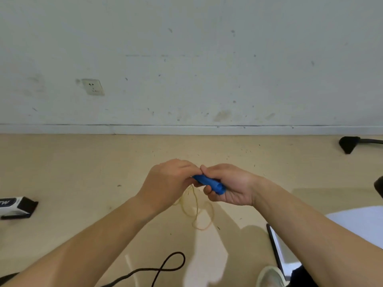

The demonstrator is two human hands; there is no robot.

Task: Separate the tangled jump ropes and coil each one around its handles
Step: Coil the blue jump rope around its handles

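Note:
A blue jump-rope handle (209, 183) lies across my two hands at mid frame, above the floor. My right hand (230, 184) grips its near end with fingers curled round it. My left hand (170, 181) pinches at the far end, where a thin pale yellowish rope (195, 212) leaves the handle and hangs in loose loops beneath the hands. A second rope, black (165, 268), lies looped on the floor near the bottom edge. Its handles are out of sight.
A beige floor (83, 172) meets a grey wall with a socket (93, 87). A black-and-white box (16, 206) lies at the left. A black object (349, 145) sits at the far right, a dark-edged flat panel (277, 251) and a shoe (269, 275) at the lower right.

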